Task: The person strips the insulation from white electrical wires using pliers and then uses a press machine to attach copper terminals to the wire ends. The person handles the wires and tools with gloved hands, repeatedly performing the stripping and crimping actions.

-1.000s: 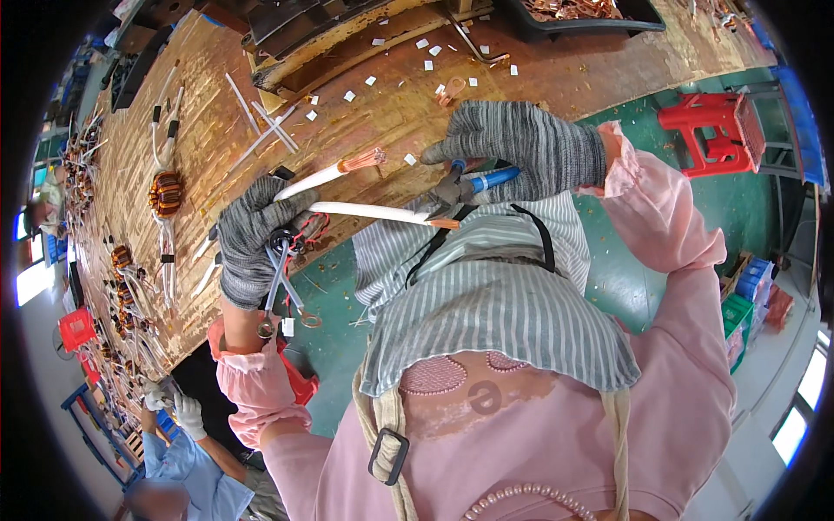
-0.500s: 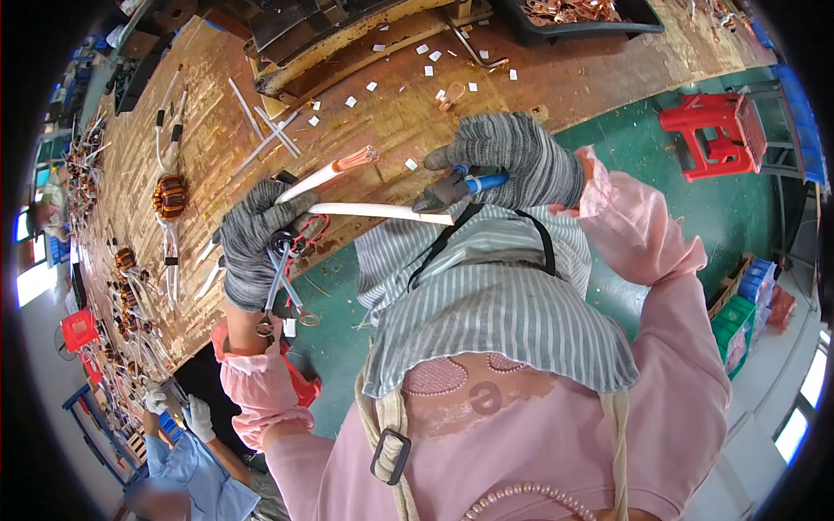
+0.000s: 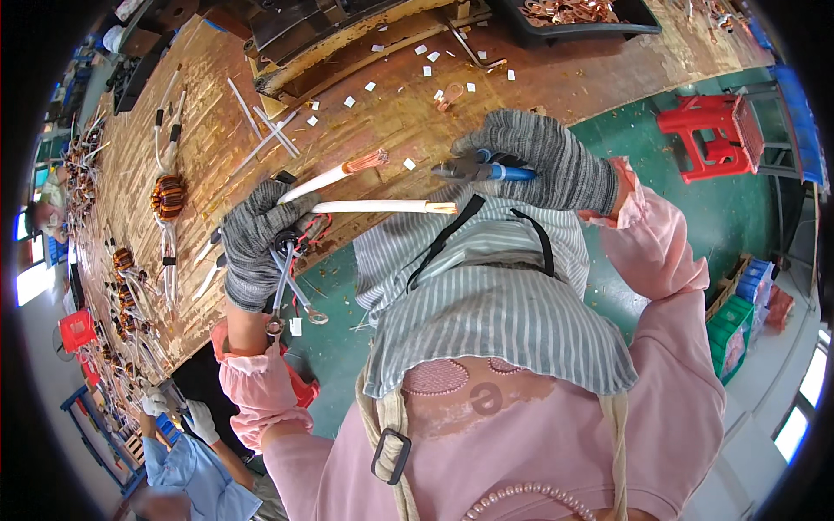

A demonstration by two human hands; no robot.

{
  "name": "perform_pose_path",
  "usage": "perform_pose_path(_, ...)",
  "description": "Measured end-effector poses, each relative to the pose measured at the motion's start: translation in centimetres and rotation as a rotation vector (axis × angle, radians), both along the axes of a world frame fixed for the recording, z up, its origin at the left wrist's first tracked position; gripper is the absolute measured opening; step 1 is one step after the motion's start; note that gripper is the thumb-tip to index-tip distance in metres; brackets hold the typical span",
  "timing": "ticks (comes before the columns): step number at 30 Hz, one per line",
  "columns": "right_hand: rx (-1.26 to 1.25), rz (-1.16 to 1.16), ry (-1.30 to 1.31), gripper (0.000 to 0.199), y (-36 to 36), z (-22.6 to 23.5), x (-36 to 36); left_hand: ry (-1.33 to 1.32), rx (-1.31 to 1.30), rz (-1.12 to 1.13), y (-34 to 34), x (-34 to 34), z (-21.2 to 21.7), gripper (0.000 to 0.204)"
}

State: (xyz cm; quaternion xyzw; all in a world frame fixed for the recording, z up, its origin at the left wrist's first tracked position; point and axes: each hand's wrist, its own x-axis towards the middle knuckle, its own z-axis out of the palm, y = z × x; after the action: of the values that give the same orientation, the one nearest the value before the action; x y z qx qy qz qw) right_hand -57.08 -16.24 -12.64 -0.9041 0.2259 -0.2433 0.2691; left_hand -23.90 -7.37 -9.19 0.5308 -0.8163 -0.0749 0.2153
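Gloved hands at the wooden bench (image 3: 217,130).
We see our left hand (image 3: 254,247) fisted around two white-sleeved wires (image 3: 382,207) over the bench edge; our right hand (image 3: 547,161), wrist bent, grips blue-handled pliers (image 3: 478,169).

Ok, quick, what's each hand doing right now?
Left hand: grip closed on two white-sleeved copper leads, scissors hanging from it.
Right hand: grip closed on blue-handled pliers.
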Motion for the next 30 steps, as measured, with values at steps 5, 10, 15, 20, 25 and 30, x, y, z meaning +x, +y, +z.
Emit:
perform_pose_path(5,-0.055,0.115,0.041,0.045,-1.1,-0.1,0.2,-0.018,0.021,0.001,-0.1,-0.1,0.2,0.024)
perform_pose_path(10,-0.129,0.201,0.049,0.045,-2.2,0.2,0.7,0.009,-0.028,-0.031,-0.1,-0.3,0.1,0.030)
perform_pose_path(15,0.022,0.292,0.160,0.048,-3.3,2.0,1.5,0.029,-0.036,-0.052,-0.2,-0.3,0.1,0.032)
perform_pose_path(20,0.032,0.320,0.247,0.048,-4.3,2.2,2.2,0.028,-0.028,-0.049,-0.3,-0.4,0.2,0.029)
perform_pose_path(25,-0.316,0.346,0.149,0.048,-4.3,1.9,2.5,0.061,-0.035,-0.049,-0.3,-0.2,0.0,0.030)
perform_pose_path(30,-0.269,0.278,0.039,0.047,-3.5,1.0,1.9,0.035,-0.012,-0.056,-0.4,-0.2,0.3,0.027)
